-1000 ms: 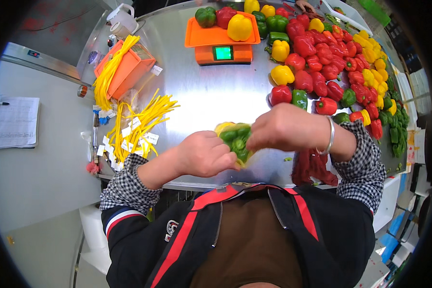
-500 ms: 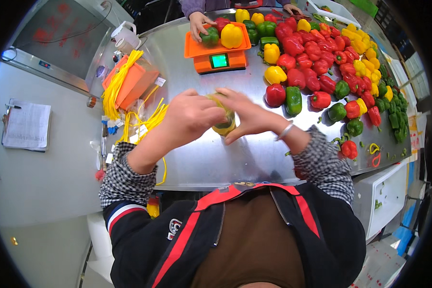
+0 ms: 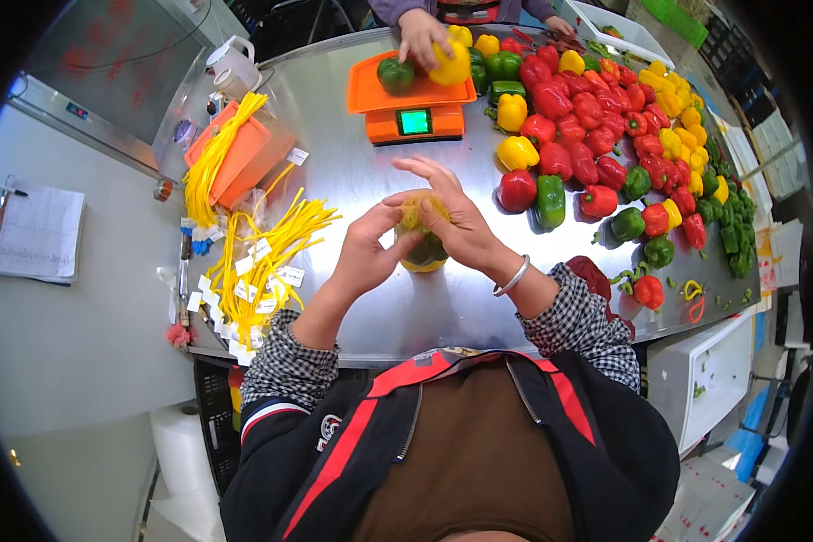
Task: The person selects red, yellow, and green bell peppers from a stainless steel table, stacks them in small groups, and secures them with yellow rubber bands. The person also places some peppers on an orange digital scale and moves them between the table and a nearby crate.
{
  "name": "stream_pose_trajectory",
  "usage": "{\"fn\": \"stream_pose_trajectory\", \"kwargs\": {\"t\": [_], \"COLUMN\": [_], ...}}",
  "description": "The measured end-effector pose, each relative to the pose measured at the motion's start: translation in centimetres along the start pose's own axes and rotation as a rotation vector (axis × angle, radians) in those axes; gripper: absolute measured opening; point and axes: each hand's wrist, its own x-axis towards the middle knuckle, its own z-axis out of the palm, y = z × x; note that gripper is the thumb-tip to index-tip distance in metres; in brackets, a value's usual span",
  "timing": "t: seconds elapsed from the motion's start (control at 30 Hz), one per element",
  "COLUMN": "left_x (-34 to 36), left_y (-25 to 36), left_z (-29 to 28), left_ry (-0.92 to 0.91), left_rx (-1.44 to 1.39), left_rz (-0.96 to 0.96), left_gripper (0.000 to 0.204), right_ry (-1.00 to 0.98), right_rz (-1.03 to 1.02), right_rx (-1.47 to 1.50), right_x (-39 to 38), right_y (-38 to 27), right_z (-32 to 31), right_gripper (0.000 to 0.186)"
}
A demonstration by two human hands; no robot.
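Note:
A yellow mesh bag [image 3: 422, 259] with green peppers inside stands upright on the steel table [image 3: 334, 298], in front of me. My left hand [image 3: 371, 242] has its fingers and thumb on the upper left of the bag. My right hand [image 3: 459, 230] grips the gathered top from the right, thumb bent over the mesh, some fingers raised above it. To the left lie yellow mesh sleeves with white tags [image 3: 262, 271], and more hang over an orange basket [image 3: 260, 158]. A dark red cloth [image 3: 590, 278] lies beside my right forearm.
An orange scale [image 3: 391, 122] holds peppers; a co-worker's hand [image 3: 420, 41] grasps a yellow pepper there. Heaped peppers [image 3: 587, 108] cover the right side. A white jug [image 3: 226, 56], clipboard [image 3: 36, 235] and white crates [image 3: 696, 384] surround the work.
Both my hands moved up the bag to its top, which now stands upright rather than tipped. A co-worker's hand has appeared and moved from the green pepper to the yellow one.

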Motion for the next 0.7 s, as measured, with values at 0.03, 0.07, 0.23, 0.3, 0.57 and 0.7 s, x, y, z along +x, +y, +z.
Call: {"fn": "stream_pose_trajectory", "kwargs": {"t": [0.03,0.07,0.23,0.3,0.57,0.7], "left_x": [0.0,0.3,1.1,1.5,0.1,0.6], "left_y": [-0.1,-0.1,0.7,1.5,1.5,2.4], "left_z": [0.1,0.2,0.5,0.4,-0.6,-1.3], "left_ry": [0.07,0.139,0.415,0.483,0.353,0.045], "left_rx": [0.009,0.015,-0.129,-0.041,-0.472,-0.107], "left_rz": [0.032,0.069,0.14,0.2,0.016,-0.059], "left_gripper": [0.029,0.025,0.014,0.016,0.056,0.06], "right_ry": [0.014,0.031,0.011,-0.01,0.243,0.101], "right_rz": [-0.014,-0.029,0.072,0.125,0.186,0.109], "right_rx": [-0.013,-0.031,0.204,-0.069,0.025,0.022], "right_x": [0.3,0.6,1.0,0.3,-0.6,-0.2], "right_y": [-0.2,-0.3,1.3,1.0,0.1,-1.8], "right_z": [0.2,0.3,-0.3,-0.4,0.2,-0.5], "right_gripper": [0.034,0.035,0.044,0.047,0.021,0.022]}}
